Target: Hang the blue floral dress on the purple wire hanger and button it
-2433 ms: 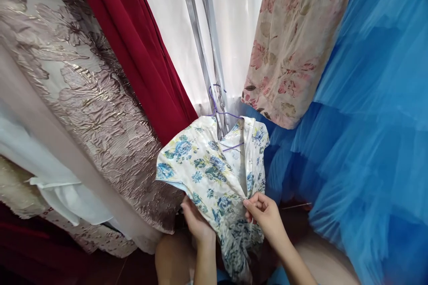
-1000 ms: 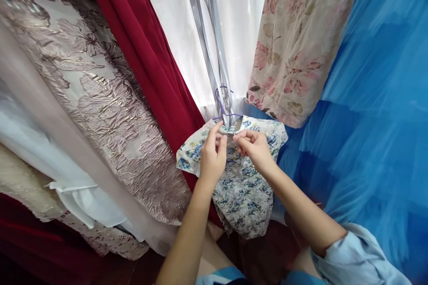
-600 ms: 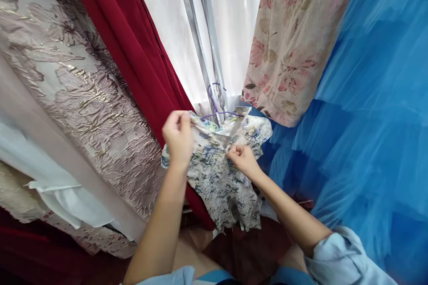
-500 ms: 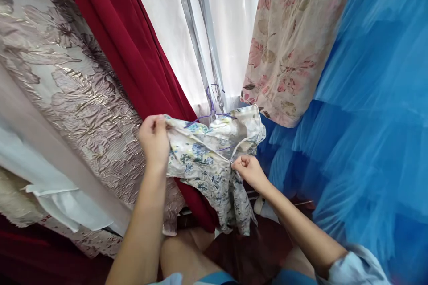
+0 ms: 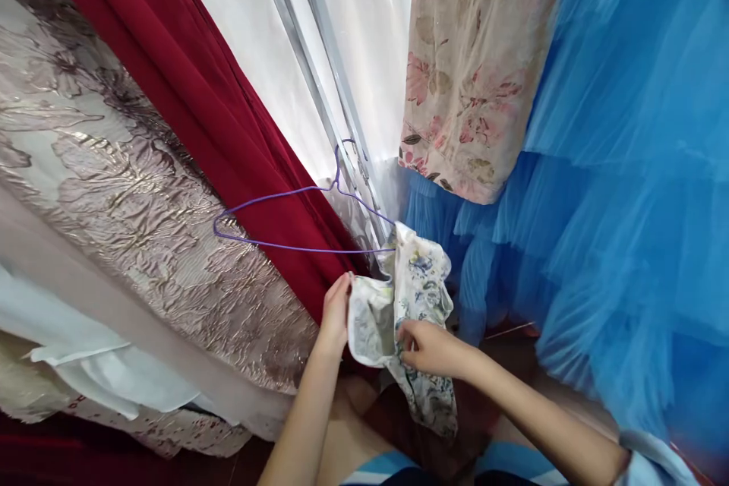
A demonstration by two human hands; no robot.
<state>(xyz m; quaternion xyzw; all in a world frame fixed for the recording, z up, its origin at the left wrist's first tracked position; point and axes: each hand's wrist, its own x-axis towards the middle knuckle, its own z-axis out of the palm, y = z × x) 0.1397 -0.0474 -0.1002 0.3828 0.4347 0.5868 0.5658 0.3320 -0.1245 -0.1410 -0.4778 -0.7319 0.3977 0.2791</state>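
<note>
A small white garment with a blue and green floral print (image 5: 424, 281) hangs by one shoulder from the right end of a purple wire hanger (image 5: 307, 249). The hanger's left arm is bare, and its hook is by a grey metal pole (image 5: 327, 83). My left hand (image 5: 337, 311) is closed on the garment's left edge, where its pale inner side shows. At the garment's front, my right hand (image 5: 430, 348) has its fingers curled against the fabric, thumb and forefinger pinching it. The garment's lower part droops above my legs.
A dark red cloth (image 5: 210, 114) and a metallic floral brocade (image 5: 153, 190) hang on the left. To the right are a beige cloth with pink flowers (image 5: 467, 91) and layered blue tulle (image 5: 626, 167). White fabric (image 5: 222, 7) hangs behind the pole.
The garment's left shoulder has come off the hanger, baring the purple wire. My left hand has moved right and down with that side; my right hand has shifted lower on the garment.
</note>
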